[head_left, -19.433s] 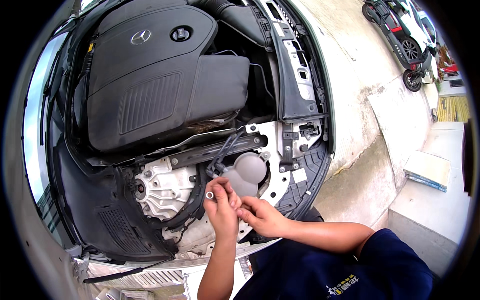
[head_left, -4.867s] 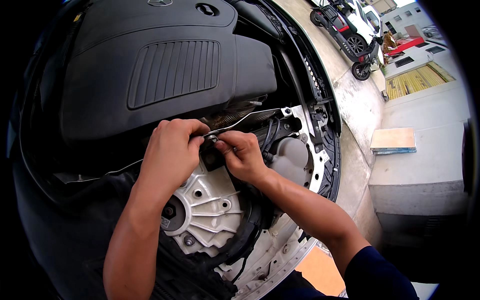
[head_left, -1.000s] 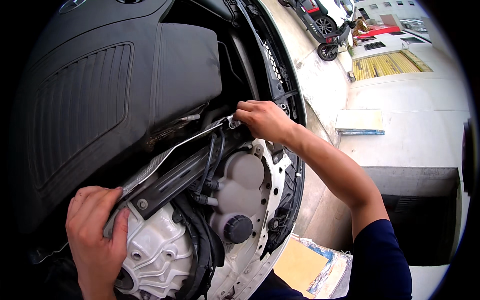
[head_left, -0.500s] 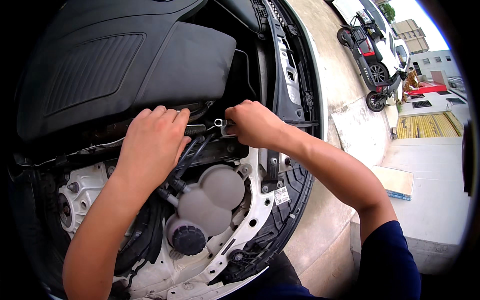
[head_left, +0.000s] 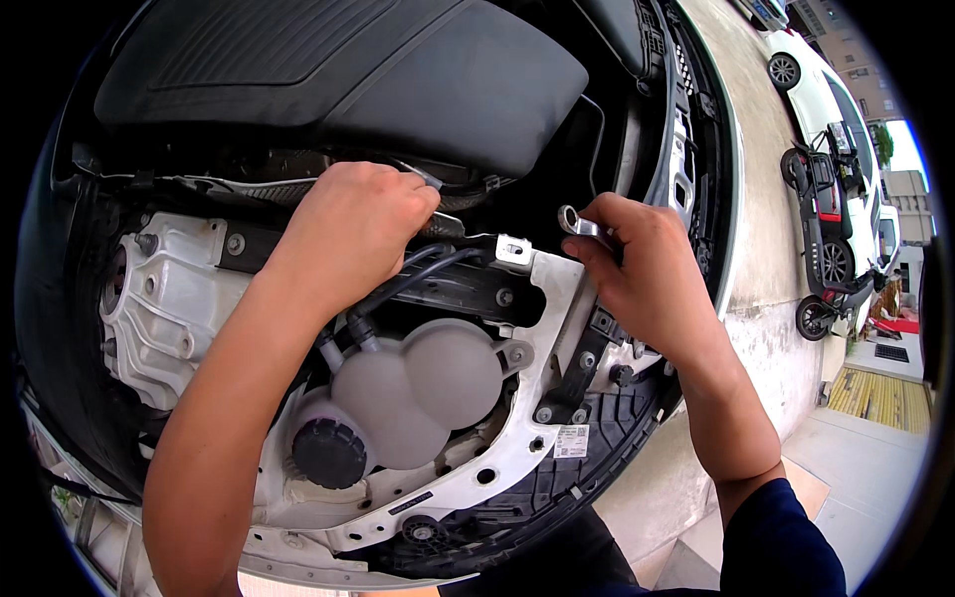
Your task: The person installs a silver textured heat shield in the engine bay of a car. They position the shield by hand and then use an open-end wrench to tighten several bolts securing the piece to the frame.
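Note:
A silver ring-end wrench (head_left: pixel 585 226) juts from the fingers of my right hand (head_left: pixel 652 274), which is closed around its shaft. Its ring points left, apart from the car parts around it. My left hand (head_left: pixel 348 234) is curled at the lower edge of the black engine cover (head_left: pixel 448 80). Those fingertips are turned away, so what they grip is hidden. A dark ribbed piece (head_left: pixel 444 228) shows just beside them. Below run black hoses (head_left: pixel 418 276) to a grey plastic reservoir (head_left: pixel 428 388) with a black screw cap (head_left: pixel 329 454).
A white metal body panel (head_left: pixel 542 373) curves around the reservoir. A pale cast mount (head_left: pixel 164 308) with bolts lies at left. Black ribbed plastic trim (head_left: pixel 517 522) borders the near side. Outside on the right stand a scooter (head_left: pixel 828 224) and a white car (head_left: pixel 811 75).
My right hand has drawn the wrench away to the right, apart from my left hand. The view has shifted, showing more of the bay's near side. My left hand stays by the engine cover.

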Tool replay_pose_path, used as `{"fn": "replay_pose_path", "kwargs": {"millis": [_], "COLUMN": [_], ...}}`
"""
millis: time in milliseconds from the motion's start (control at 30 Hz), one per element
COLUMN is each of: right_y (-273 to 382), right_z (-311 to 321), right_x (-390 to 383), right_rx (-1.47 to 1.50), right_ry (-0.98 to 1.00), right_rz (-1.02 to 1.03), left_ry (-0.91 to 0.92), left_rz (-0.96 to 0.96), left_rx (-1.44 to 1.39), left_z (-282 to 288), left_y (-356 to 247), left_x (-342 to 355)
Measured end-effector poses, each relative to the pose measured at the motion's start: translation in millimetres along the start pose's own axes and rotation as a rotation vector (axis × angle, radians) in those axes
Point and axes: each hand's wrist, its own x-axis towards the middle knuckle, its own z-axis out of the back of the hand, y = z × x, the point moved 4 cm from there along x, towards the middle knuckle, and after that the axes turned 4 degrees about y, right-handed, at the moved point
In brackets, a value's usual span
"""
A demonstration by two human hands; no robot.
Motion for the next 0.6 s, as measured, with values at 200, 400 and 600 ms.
{"fn": "replay_pose_path", "kwargs": {"millis": [200,400,600], "right_y": [9.3,-10.6,-31.6], "right_z": [-19.3,10.0,-16.8], "right_x": [44.5,70.4,93.0], "right_rx": [-0.341,0.044,-0.086], "right_ry": [0.364,0.453,0.780], "right_rz": [0.218,-0.199,0.237], "left_ry": [-0.086,-0.236,-0.222], "left_rz": [-0.002,0.199,0.432], "left_rx": [0.080,0.029,-0.054], "left_z": [-1.5,3.7,-24.5], "left_y": [-4.3,-41.1,-104.0], "left_x": [-3.2,-6.2,-9.7]}}
